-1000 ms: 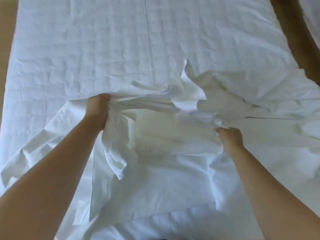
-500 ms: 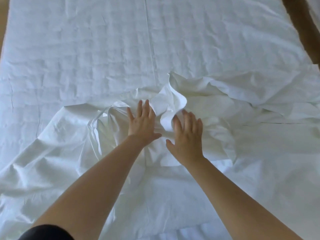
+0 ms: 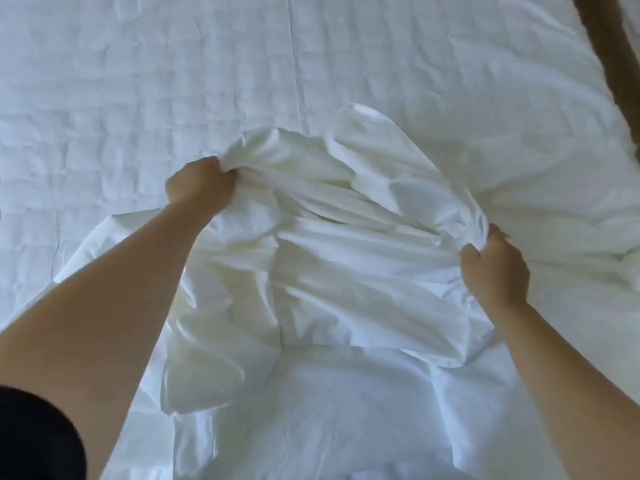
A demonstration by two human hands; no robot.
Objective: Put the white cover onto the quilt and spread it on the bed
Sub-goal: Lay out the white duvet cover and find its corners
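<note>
white cover: smooth, thin white fabric cover, bunched into deep folds in the middle of the frame; its flatter parts trail to the lower edge and out to the right side, lying on top of the quilted layer.
quilt: white padded quilt with a stitched grid and one long seam running up the frame; it fills the upper half and the left side, lies flat, and its near part is under the cover.
left hand: left hand at centre left, fingers curled into a fist round a gathered edge of the cover.
right hand: right hand at centre right, fingers and thumb curled, gripping a twisted bunch of the cover.
between the hands: the cover runs from one grip to the other as an arched ridge of folds, raised above the fabric beneath.
arms: both forearms bare, reaching in from the lower corners; a black sleeve shows at the lower left edge.
upper right corner: a brown strip beside the quilt's edge; too blurred to say what it is.
</note>
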